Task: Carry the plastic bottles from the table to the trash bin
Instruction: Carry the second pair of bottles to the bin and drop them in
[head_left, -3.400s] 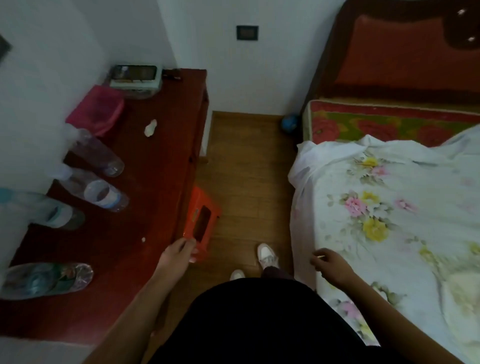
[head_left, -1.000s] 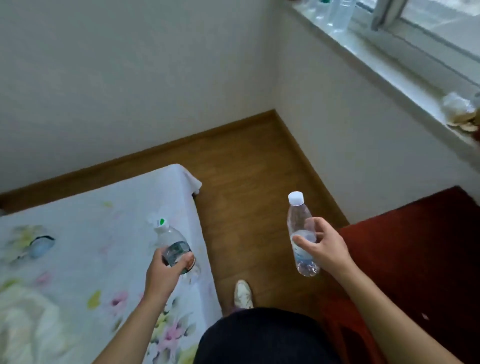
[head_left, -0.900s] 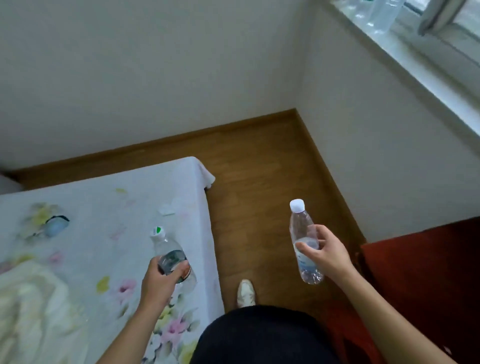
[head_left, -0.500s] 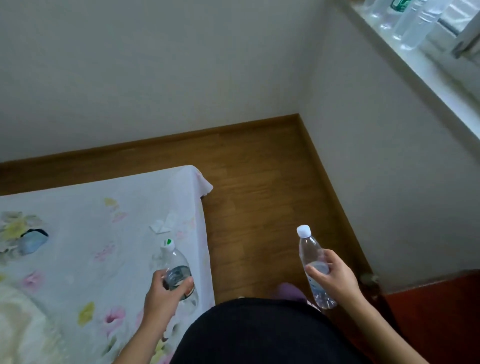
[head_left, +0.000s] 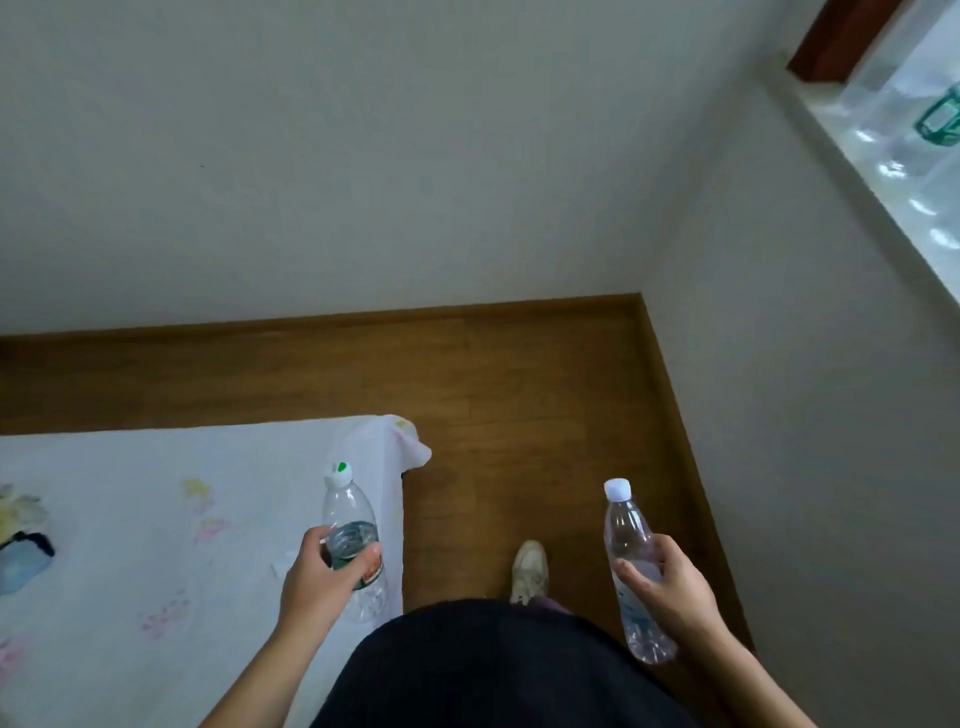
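Risk noted: the trash bin is not seen, and a bottle may be dropped en route if a single-hand hold slips on smooth plastic. The green-capped bottle (head_left: 349, 512) is gripped at its label by the curled left hand (head_left: 322, 579), cap above the knuckles. The white-capped bottle (head_left: 626, 525) is gripped mid-body by the curled right hand (head_left: 672, 595), base below the palm.

Fig.: one view, head cam, wide-angle. We look fwd and steeply down from standing height into a room corner where wall (head_left: 363, 156) meets floor (head_left: 519, 395). Nearest the lens, at bottom: our left hand (head_left: 322, 577) gripping a green-capped bottle (head_left: 349, 512) over the bed (head_left: 156, 519) edge, our right hand (head_left: 670, 587) gripping a white-capped bottle (head_left: 626, 525) over the floor, one shoe (head_left: 530, 569) btw. them. Window sill (head_left: 893, 171) at upper right, blurred.
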